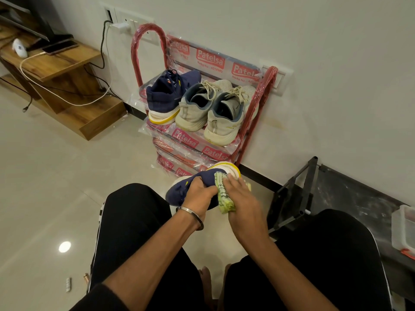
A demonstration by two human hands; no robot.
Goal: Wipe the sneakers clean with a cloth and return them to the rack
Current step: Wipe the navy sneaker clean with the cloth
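A navy sneaker point(183, 190) with a white and yellow sole hangs above the floor in front of my knees, and my left hand point(198, 194) grips its upper. My right hand point(241, 199) holds a green and white cloth point(222, 194) pressed against the shoe's side. Behind it stands the red shoe rack point(258, 104), wrapped in plastic. On its top shelf sit the matching navy sneaker point(166, 95) and two beige sneakers point(197, 106) point(226, 117), heels toward me.
A wooden TV unit point(58, 70) with cables, a phone and a white device stands at the left against the wall. A black metal frame point(294, 198) and a dark slab with a clear plastic box point(404, 230) lie at the right. Pale tiled floor spreads to the left.
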